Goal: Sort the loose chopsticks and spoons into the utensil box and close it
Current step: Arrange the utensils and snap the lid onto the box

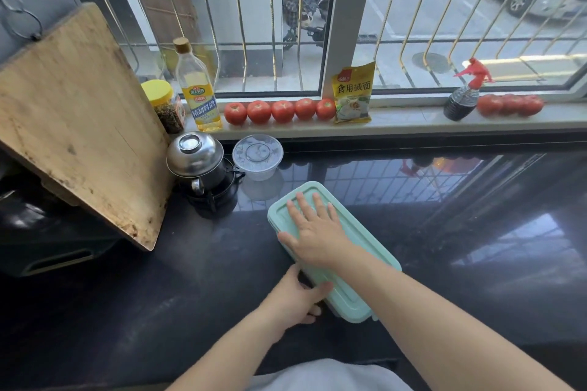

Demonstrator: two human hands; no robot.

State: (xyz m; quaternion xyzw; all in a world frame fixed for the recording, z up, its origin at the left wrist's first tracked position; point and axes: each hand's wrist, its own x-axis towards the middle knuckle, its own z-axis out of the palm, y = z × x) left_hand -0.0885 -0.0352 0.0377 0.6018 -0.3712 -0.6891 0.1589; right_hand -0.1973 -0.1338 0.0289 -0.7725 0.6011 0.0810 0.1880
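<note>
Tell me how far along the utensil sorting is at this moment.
Nearly finished, it seems. Done: no loose chopsticks or spoons show on the black counter, and the lid sits on the mint-green utensil box. In hand: the right hand presses flat on the lid while the left hand grips the box's near side. Left: confirming the lid is fully seated; the contents cannot be seen.

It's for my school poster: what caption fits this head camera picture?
Right hand presses flat on the mint-green utensil box lid while the left hand grips its near end.
</note>
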